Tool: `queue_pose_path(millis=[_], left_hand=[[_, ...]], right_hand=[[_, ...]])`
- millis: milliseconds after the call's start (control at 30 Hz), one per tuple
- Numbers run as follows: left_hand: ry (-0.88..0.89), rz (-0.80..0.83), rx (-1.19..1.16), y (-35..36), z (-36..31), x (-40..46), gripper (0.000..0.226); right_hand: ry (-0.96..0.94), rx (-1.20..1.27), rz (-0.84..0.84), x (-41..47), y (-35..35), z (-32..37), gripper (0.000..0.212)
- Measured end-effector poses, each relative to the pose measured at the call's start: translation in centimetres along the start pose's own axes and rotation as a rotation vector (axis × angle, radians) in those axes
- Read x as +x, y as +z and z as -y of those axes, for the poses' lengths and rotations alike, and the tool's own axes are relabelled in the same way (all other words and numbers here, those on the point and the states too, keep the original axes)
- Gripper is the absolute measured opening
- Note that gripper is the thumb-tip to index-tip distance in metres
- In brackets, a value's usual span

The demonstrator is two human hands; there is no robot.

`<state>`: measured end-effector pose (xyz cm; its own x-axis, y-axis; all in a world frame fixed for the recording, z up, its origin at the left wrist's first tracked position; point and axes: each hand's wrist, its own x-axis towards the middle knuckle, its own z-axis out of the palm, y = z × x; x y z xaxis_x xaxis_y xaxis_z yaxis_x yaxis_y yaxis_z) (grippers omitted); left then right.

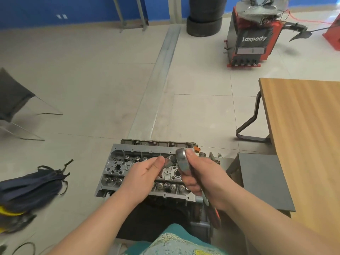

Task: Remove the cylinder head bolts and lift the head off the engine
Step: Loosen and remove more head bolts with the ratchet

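Observation:
A grey aluminium cylinder head [119,167] sits on the engine on the floor below me, with valve springs and round bores showing. Above its right half, my right hand [203,178] grips a chrome ratchet wrench [182,162] near its head, thumb on top. The wrench's red-and-black handle [214,215] runs down past my wrist. My left hand [145,173] pinches the metal socket [168,161] at the ratchet's drive. No head bolt can be made out; my hands hide the middle of the head.
A wooden table [309,137] with a dark leg stands at the right, a grey box [263,179] beside the engine. A dark bag [31,186] lies on the left floor. A red tyre machine [252,37] and stacked tyres [205,17] stand far back.

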<state>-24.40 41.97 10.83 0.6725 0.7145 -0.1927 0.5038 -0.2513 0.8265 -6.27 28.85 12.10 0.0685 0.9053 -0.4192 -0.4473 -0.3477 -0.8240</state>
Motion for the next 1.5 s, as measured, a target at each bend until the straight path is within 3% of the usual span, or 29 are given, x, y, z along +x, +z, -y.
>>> queue_pose_path(millis=[133,333,500,800,1033,1133,1200,1400,1500], left_hand=[[0.058,-0.033,0.06,-2.1,0.3,-0.7,0.096],[0.115,-0.048,0.131,-4.9,1.3,-0.6,0.094],[0.26,-0.17,0.117,-7.0,2.7,-0.1,0.07],[0.437,-0.246,0.131,-12.4,5.7,1.4,0.082],[0.489,-0.101,0.163,-15.8,9.1,3.0,0.086],[0.454,-0.005,0.161,-16.3,10.1,3.8,0.074],[0.418,0.06,0.155,-16.3,10.4,4.3,0.07],[0.526,0.277,-0.002,-17.5,11.0,8.1,0.059],[0.343,0.113,-0.009,-17.8,13.9,10.7,0.038]], right_hand=[[-0.022,-0.094,0.004,0.2,1.7,1.0,0.066],[-0.017,-0.258,-0.059,0.9,4.8,2.6,0.056],[0.043,-0.124,-0.087,2.1,8.6,3.4,0.058],[0.048,-0.129,-0.241,5.3,15.5,4.0,0.061],[0.163,-0.249,-0.324,7.8,19.4,3.7,0.057],[0.172,-0.212,-0.363,8.5,20.4,3.2,0.063],[0.113,-0.322,-0.419,9.1,21.1,3.3,0.063],[-0.092,-0.666,-0.592,10.5,21.8,3.9,0.032],[-0.115,-0.748,-0.74,11.0,21.2,4.1,0.011]])
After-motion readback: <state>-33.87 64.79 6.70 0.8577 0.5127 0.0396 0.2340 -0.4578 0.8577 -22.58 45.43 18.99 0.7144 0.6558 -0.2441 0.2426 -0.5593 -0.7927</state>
